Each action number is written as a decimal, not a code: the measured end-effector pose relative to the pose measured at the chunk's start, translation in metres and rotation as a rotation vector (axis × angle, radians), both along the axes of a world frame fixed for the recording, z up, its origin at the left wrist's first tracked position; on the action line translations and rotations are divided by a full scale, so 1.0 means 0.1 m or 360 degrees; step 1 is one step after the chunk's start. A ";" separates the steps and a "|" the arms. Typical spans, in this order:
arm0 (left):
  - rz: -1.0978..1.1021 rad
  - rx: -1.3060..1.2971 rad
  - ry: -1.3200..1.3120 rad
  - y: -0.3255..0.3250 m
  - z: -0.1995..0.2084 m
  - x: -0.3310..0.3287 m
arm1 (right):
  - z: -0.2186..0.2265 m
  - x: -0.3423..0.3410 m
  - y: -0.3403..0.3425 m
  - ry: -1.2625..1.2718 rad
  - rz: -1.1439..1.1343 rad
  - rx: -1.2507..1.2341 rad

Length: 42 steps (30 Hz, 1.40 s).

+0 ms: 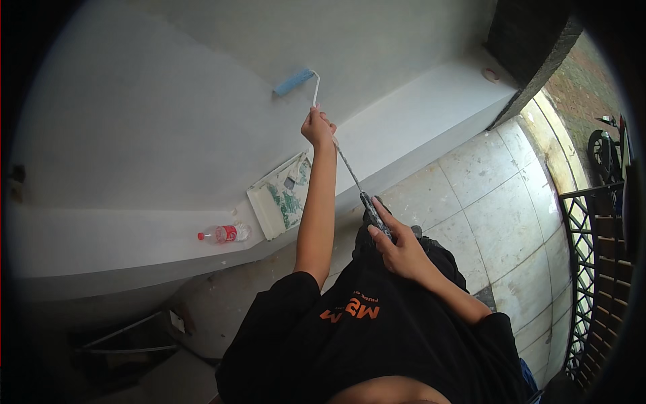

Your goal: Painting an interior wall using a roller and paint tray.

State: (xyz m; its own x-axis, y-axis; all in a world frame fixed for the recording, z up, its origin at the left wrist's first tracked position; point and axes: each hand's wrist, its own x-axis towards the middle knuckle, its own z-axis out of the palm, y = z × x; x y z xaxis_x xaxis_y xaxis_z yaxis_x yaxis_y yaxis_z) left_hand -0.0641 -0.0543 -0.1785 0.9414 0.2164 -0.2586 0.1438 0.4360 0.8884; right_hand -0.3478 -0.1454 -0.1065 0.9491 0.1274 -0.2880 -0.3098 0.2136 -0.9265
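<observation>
Head view: both hands on a blue paint roller [293,83] up at the wall [182,128].

Roller cover is at the far middle, close against the wall; actual contact hard to tell. Left hand [318,128]: fingers closed around the handle just below the white wire frame [315,90]. Right hand [402,249], nearer and to the right: fingers wrapped on the dark grip [375,214] at the near end of the thin pole [348,168], index finger stretched along it. Stained paint tray [268,210] on the white ledge [417,111], partly behind the left forearm. Red-capped bottle [227,233] lies on its side, left of tray. Tiled floor [498,209] and black gate [583,269] to the right.
</observation>
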 end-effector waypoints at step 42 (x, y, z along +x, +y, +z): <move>0.0050 -0.0075 0.0089 -0.01 0.26 0.04 | 0.32 0.07 -0.02 0.0070 0.0061 0.0000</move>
State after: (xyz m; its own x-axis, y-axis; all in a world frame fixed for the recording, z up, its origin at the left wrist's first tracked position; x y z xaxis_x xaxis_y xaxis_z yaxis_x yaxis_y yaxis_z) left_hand -0.0603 -0.0554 -0.1525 0.9181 0.2321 -0.3212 0.1781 0.4823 0.8577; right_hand -0.3410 -0.1471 -0.0744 0.9298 0.1636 -0.3297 -0.3586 0.2004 -0.9117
